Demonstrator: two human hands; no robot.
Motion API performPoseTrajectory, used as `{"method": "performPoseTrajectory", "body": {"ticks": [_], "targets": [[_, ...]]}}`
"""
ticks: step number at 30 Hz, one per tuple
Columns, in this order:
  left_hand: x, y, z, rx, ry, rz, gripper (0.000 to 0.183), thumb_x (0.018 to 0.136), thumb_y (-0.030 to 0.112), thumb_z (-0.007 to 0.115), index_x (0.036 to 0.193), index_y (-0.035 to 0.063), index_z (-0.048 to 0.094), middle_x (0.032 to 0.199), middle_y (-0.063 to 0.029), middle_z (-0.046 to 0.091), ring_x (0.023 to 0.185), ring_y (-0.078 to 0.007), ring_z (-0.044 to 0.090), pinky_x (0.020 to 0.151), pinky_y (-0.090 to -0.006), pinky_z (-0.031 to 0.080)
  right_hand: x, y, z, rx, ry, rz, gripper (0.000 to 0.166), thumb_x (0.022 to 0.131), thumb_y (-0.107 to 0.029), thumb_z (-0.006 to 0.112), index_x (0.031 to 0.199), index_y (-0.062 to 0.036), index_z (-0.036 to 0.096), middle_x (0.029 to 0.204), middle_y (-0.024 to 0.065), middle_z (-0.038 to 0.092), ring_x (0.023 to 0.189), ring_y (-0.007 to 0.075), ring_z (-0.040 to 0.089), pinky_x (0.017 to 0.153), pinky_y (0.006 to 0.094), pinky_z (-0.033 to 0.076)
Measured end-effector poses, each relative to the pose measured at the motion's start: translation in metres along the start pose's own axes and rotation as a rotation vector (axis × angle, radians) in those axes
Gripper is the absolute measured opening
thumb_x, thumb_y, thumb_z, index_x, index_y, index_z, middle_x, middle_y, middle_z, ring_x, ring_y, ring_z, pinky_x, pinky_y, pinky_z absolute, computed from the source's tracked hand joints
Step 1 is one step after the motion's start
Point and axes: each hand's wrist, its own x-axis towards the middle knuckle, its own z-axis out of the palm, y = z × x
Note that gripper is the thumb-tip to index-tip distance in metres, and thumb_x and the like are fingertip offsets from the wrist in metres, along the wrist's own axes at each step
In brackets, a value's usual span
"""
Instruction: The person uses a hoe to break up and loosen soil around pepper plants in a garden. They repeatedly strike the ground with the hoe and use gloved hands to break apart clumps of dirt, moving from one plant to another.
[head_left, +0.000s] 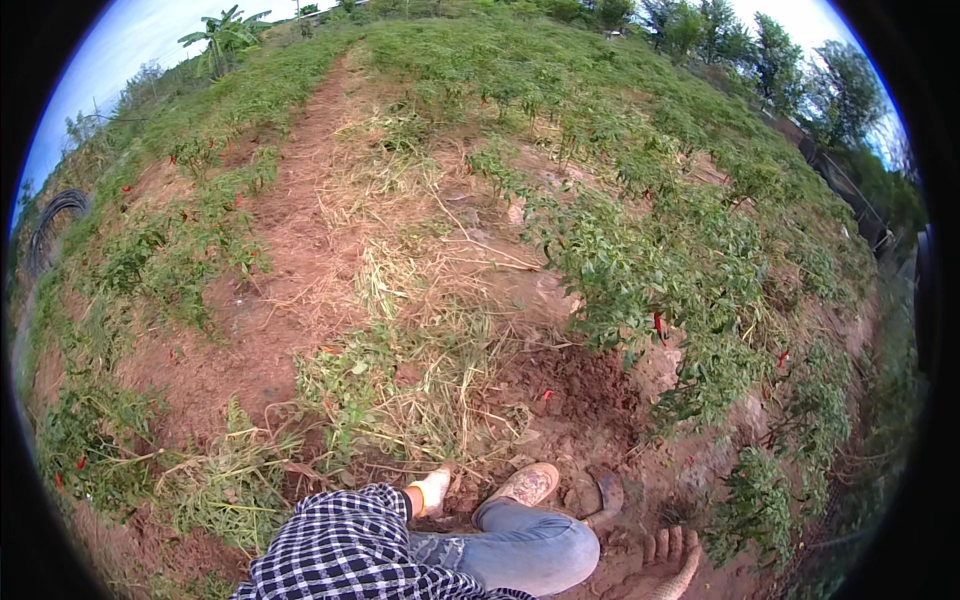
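Note:
My left hand (433, 489), in a pale glove with a yellow cuff, reaches down to the soil beside a muddy shoe (529, 484); its fingertips are hard to make out. At the lower right, my right hand (670, 551) wears a mud-coloured glove, fingers extended and apart over the ground, nothing seen in it. Between that hand and the shoe, a sickle (611, 493) with a curved blade lies on the mud near my bent knee. Ahead of the left hand is a heap of pulled, wilting weeds (442, 375). A red chilli pepper (547, 394) lies on dark, loose soil.
Chilli plants (652, 262) with red fruit stand close on the right, and more (150, 255) grow on the left. A reddish dirt path (307, 172) strewn with dry straw runs away from me. A coil of dark hose (56, 225) is at the far left.

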Motion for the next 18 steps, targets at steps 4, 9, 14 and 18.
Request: {"method": "performPoseTrajectory", "body": {"ticks": [4,9,14,18], "targets": [[0.030,-0.007,-0.035,-0.217,-0.238,0.047,0.037,0.095,0.035,0.045,0.109,0.0036,0.060,0.106,-0.0144,0.065,0.106,-0.0307,0.061,0.102,-0.0455,0.043,-0.001,0.000,0.004,-0.003,-0.001,0.011,0.057,0.102,-0.038,0.042,0.144,0.0009,0.036,0.139,0.0204,0.045,0.128,0.0345,0.046,0.110,0.0513,0.040],[0.041,-0.019,-0.041,-0.305,-0.336,0.030,0.010,0.091,0.006,0.058,0.082,0.0019,0.062,0.079,-0.0126,0.066,0.087,-0.0332,0.067,0.093,-0.0492,0.052,0.000,0.001,0.002,-0.017,-0.020,0.011,0.057,0.102,-0.037,0.043,0.144,0.0006,0.035,0.140,0.0215,0.044,0.129,0.0359,0.045,0.110,0.0518,0.039],[0.032,-0.015,-0.021,-0.248,-0.180,0.073,0.014,0.095,0.012,0.059,0.087,0.0010,0.062,0.089,-0.0153,0.069,0.091,-0.0341,0.068,0.092,-0.0495,0.055,0.002,0.001,0.000,-0.032,-0.014,0.003,0.057,0.102,-0.036,0.042,0.145,0.0003,0.034,0.142,0.0228,0.042,0.133,0.0375,0.042,0.111,0.0523,0.038],[0.019,-0.006,-0.015,-0.306,-0.181,0.143,0.024,0.099,0.027,0.058,0.094,0.0040,0.063,0.104,-0.0158,0.069,0.096,-0.0342,0.067,0.092,-0.0482,0.057,-0.001,0.001,0.005,-0.042,-0.014,0.022,0.057,0.102,-0.036,0.042,0.145,-0.0001,0.034,0.143,0.0232,0.041,0.134,0.0380,0.041,0.112,0.0523,0.037]]}}
